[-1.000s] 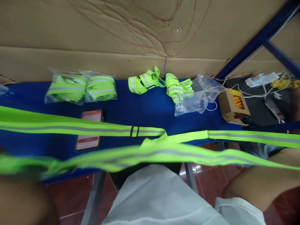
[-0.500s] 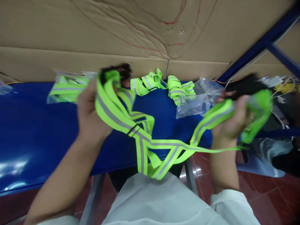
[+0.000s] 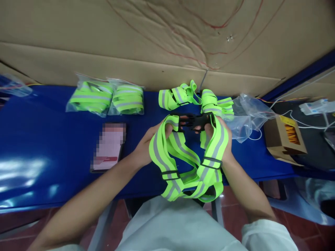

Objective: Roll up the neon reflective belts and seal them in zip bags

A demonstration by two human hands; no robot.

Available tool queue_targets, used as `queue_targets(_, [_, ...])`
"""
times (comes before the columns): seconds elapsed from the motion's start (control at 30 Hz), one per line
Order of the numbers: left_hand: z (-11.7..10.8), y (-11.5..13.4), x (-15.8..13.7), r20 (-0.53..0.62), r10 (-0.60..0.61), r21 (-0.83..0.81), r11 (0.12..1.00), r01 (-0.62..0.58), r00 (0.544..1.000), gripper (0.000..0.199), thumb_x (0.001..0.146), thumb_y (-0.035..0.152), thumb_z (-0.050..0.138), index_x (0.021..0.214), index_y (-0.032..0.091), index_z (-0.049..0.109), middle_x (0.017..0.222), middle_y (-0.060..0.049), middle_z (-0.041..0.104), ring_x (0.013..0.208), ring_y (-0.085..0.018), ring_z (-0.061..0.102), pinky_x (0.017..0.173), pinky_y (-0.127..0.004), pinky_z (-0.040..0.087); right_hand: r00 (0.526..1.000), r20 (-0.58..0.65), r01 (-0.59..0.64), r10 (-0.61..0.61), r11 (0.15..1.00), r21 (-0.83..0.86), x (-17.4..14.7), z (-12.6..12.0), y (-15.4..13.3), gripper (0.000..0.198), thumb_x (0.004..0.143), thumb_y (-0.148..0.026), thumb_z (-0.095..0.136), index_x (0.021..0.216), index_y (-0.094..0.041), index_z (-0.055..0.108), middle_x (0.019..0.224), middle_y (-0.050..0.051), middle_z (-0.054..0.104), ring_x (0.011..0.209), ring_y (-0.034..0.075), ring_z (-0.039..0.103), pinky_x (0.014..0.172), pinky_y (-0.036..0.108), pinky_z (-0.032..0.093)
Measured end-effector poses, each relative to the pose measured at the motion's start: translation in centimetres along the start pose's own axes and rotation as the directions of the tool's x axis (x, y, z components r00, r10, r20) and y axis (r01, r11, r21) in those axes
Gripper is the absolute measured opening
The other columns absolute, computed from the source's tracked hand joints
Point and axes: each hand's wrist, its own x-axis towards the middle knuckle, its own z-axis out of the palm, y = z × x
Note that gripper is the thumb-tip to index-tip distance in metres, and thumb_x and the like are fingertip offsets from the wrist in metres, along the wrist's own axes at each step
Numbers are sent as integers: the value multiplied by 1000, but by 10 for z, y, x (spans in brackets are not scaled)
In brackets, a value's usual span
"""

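Between my hands hangs a neon-yellow reflective harness with grey stripes and black strap sliders. Its black side-release buckle has its two halves brought together at the top; whether they are fully latched I cannot tell. My left hand is closed around the buckle end on the left, fingers partly behind the strap. My right hand grips the other buckle half on the right, thumb on it. The harness loops droop toward my lap, over the front edge of the blue table.
Two bagged harnesses lie at the back left, with a phone nearer. Rolled harnesses sit behind my hands. Clear plastic bags and an opened cardboard box are to the right. A cardboard wall backs the table.
My hands have come together from wide apart, bringing the two buckle halves to meet. The harness now hangs in a closed loop. The view has shifted, showing the phone and the box.
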Motion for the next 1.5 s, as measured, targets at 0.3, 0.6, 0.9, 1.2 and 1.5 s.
queue_targets(0.3, [-2,-8,4,-62,-47,36,998,49,997,48,90,58,75,120,20,78,114,-8,77,103,-25,73,91,-32,59,994,-90,-42,66,968,249,0,13,-14,32,90,-56,75,105,-29,66,89,0,74,81,21,76,78,40,67])
queue_targets(0.6, [-2,-11,6,-5,-11,66,998,11,1000,43,93,57,72,114,20,80,116,-8,77,104,-24,73,87,-31,59,995,-97,-14,23,995,97,-2,6,-6,30,94,-54,70,108,-28,65,91,1,74,83,21,74,80,40,64])
queue_targets(0.9, [-2,-3,5,74,93,252,961,-109,993,40,96,56,69,102,18,78,97,-6,75,92,-21,70,83,-30,56,995,-15,100,-102,989,-109,-7,5,-18,23,94,-48,70,101,-26,68,89,2,74,79,22,71,77,40,62])
queue_targets(1.2, [6,4,-8,45,306,404,865,-297,951,49,100,49,65,140,21,66,115,-9,79,101,-22,76,93,-32,61,967,167,223,-194,958,-181,1,-15,-18,46,96,-40,70,140,-28,60,140,7,66,123,24,66,107,44,56])
queue_targets(1.5, [54,3,-53,447,491,803,147,-577,747,65,101,15,50,163,8,34,167,-29,33,140,-34,60,105,-44,59,970,215,170,-113,947,-271,-67,-9,-82,88,89,-57,77,164,-29,39,160,9,54,144,32,57,112,44,56])
